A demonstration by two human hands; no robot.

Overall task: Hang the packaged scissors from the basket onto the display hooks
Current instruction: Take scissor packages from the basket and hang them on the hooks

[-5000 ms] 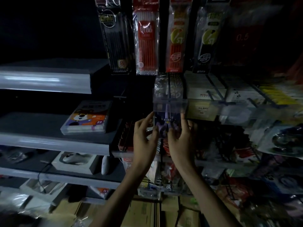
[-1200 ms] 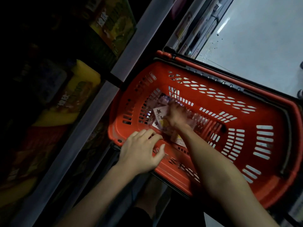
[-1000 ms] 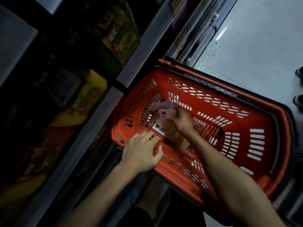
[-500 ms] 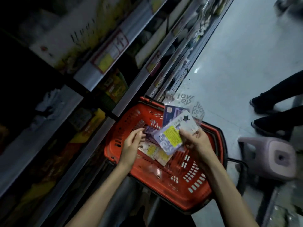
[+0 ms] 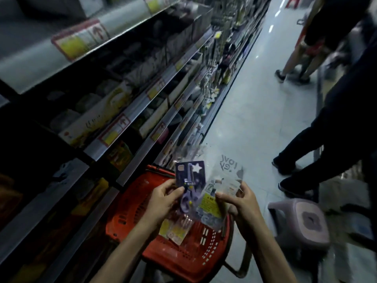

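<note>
Pink stool [image 5: 308, 220], stocked shelves [image 5: 130, 114]

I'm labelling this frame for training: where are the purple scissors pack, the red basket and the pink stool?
purple scissors pack [image 5: 188, 174]: head view, middle of its dark backing card.
red basket [image 5: 126, 213]: head view, slotted left wall.
pink stool [image 5: 308, 219]: head view, centre of the seat.

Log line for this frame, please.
left hand: grips purple pack | right hand: grips clear pack | basket: below hands
</note>
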